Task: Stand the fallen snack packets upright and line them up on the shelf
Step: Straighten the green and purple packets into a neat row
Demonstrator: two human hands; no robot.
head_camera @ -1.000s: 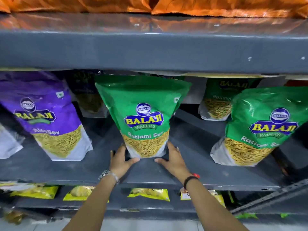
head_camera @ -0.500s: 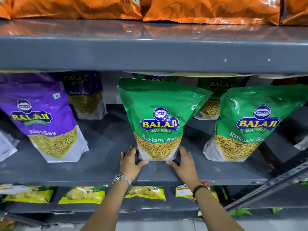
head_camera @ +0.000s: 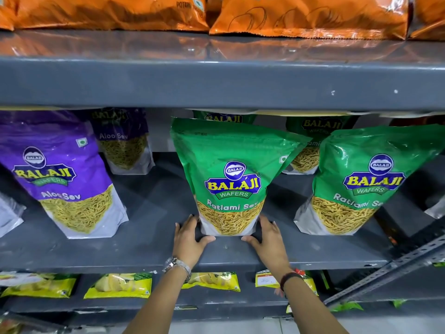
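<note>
A green Ratlami Sev packet stands upright at the middle of the grey shelf. My left hand cups its bottom left corner and my right hand cups its bottom right corner, thumbs in front of its base. A second green Ratlami Sev packet stands to the right, leaning slightly. A purple Aloo Sev packet stands to the left, tilted. Behind them stand another purple packet and more green packets, partly hidden.
Orange packets line the shelf above. Yellow-green packets lie flat on the shelf below. A silver packet edge shows at far left. A perforated metal brace slants across the lower right.
The green packet between my hands has shifted to the right along the shelf, closer to the right green packet. Both hands stay at its base.
</note>
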